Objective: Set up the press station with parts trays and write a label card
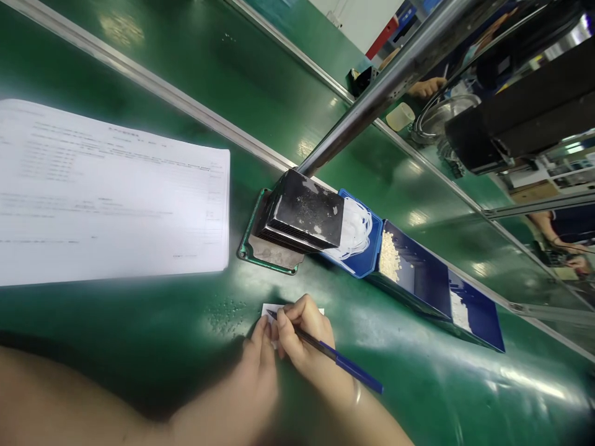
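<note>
A small white slip of paper (pixel 268 307) lies on the green tabletop in front of me, mostly covered by my hands. My left hand (pixel 259 354) has its fingers pressed together on the slip's lower left edge, steadying it. In my right hand (pixel 309 328) is a pen (pixel 357 373) with a blue cap on its rear end. The pen's tip meets the slip near its upper left corner, and the right fingers are closed around the barrel. Any writing on the slip is too small to make out.
Left of my hands lies a stack of printed sheets (pixel 116 204). Ahead stands a metal post (pixel 353 118) on a green-edged base (pixel 274 257) with a black block (pixel 307 207). Blue bins (pixel 418 266) with small white parts run rightward. Co-workers' hands (pixel 427 87) show beyond.
</note>
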Tool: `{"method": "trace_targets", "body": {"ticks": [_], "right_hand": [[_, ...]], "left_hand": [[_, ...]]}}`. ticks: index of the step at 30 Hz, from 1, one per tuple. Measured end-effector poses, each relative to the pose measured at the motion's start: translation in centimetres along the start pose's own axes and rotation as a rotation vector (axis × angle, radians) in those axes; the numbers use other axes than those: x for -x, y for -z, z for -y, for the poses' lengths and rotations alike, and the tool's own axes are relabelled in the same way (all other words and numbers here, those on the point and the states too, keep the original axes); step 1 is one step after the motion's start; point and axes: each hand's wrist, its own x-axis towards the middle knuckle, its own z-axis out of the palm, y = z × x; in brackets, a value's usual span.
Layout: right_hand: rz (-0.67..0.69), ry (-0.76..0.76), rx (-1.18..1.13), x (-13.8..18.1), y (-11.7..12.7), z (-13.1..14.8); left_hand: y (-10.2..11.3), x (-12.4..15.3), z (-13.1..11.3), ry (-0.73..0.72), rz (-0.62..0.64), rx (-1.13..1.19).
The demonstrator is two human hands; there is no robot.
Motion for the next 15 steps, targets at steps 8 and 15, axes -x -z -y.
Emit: {"method": "trace_targets", "body": {"ticks": [8, 15], "right_hand": [[-0.007, 0.004, 0.022, 0.0, 0.1, -0.1], [0.011, 0.023, 0.001, 0.0, 0.2, -0.3]], "left_hand": [[-0.5, 0.4, 0.0, -0.001, -0.024, 0.026], [-1.3, 0.3, 0.3, -0.065, -0.13, 0.014]]}}
